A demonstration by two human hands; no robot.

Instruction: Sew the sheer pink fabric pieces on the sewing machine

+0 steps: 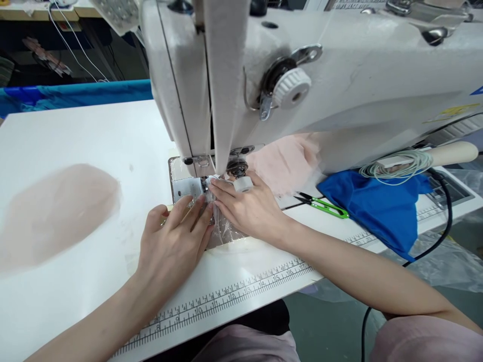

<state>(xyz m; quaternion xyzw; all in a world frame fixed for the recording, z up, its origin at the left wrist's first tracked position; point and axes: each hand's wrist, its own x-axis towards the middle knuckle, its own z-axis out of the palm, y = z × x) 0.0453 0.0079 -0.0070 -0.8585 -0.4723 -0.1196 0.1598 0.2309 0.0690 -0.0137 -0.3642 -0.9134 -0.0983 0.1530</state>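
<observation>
Both hands are at the needle area of a sewing machine (pixel 226 90). My left hand (pixel 175 231) has its fingers bent and its tips close to the presser foot, closed on the left edge of a thin sheer fabric (pixel 225 230). From the right comes my right hand (pixel 254 207), its fingers pressed together on the same fabric just beside the foot. The fabric lies gathered between the hands over the shiny needle plate (pixel 184 183). My fingers hide part of the fabric and the exact grip of both thumbs.
Pale pink fabric (pixel 283 163) lies under the machine arm. Green thread snips (pixel 326 205), a blue cloth (pixel 372 206) and a coil of pale cord (pixel 396 166) sit to the right. A pinkish-brown sheer piece (pixel 64 216) lies left. A printed ruler (pixel 226 301) lines the table's front edge.
</observation>
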